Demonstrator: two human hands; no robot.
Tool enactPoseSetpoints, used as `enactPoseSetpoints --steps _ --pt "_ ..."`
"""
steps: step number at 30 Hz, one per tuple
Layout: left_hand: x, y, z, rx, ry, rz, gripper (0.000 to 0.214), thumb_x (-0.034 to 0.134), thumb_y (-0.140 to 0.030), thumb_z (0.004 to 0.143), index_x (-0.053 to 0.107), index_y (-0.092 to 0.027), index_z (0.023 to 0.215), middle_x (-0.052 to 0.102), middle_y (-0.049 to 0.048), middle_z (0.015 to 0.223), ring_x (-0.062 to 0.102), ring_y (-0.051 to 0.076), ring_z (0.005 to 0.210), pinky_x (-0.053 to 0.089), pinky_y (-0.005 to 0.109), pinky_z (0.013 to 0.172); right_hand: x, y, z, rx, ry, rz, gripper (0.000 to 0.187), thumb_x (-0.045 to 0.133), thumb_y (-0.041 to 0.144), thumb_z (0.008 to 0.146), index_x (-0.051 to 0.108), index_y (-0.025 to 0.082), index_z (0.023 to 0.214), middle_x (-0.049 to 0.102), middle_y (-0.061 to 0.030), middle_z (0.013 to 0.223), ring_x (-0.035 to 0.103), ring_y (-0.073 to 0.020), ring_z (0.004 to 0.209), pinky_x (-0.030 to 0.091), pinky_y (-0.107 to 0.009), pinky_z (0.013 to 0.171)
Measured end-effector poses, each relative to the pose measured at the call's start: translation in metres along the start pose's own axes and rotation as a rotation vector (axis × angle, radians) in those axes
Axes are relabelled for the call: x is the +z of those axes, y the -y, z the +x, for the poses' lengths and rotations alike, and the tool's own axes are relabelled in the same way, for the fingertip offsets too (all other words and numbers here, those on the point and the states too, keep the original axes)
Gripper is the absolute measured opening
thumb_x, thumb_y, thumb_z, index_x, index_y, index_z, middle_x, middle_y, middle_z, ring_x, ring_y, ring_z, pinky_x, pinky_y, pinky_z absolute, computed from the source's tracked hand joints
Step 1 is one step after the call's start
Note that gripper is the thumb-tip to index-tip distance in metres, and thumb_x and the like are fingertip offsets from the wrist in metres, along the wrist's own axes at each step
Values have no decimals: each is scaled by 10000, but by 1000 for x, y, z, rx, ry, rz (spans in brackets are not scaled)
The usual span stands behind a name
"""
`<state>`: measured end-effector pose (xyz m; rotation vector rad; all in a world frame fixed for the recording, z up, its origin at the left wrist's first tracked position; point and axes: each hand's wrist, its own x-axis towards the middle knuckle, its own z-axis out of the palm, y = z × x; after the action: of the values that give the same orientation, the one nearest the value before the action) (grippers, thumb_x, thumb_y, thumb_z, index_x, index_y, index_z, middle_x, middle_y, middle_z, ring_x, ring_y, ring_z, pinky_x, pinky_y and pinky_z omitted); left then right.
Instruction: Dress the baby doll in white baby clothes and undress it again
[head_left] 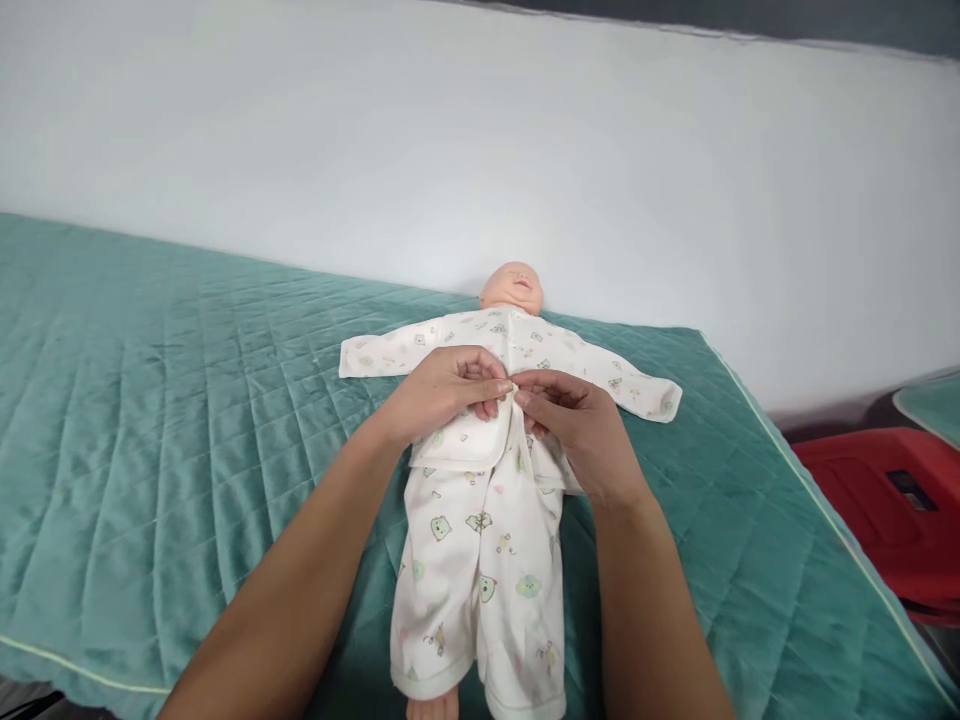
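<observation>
2 hands [444,388] pinch 1 jacket [469,442]

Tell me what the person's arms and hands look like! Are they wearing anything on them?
The left hand and right hand are bare, without gloves, and I can't see any rings. No sleeves cover the parts of the left forearm and right forearm in view. No watch, bracelet or drawn markings show either.
</observation>
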<state>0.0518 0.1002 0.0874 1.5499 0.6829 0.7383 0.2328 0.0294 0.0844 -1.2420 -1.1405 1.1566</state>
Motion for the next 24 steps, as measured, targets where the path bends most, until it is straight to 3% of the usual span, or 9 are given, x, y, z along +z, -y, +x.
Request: enactPoseSetpoints --steps 8,16,24 --pt "-2 -1 0 -6 11 0 295 752 -431 823 670 -154 882 677 25 714 630 115 653 534 245 641 1 0 0 -23 12 -20 214 790 364 792 735 215 937 622 27 657 535 -103 617 438 -249 600" --pt "-6 -7 -2 -130 16 83 307 772 -455 792 707 -163 859 641 15 620 616 123 558 537 246 555 0 0 0 -27 1 -38 205 759 358 814 688 208 935 609 33 621 539 -109 583 460 -256 580" --pt "-9 -5 -3 -96 112 88 313 712 -482 844 660 -174 842 669 22 666 641 128 626 551 257 641 1 -1 -2 -50 44 -171 275 784 417 788 681 212 939 620 15 763 560 -113 649 461 -255 587"
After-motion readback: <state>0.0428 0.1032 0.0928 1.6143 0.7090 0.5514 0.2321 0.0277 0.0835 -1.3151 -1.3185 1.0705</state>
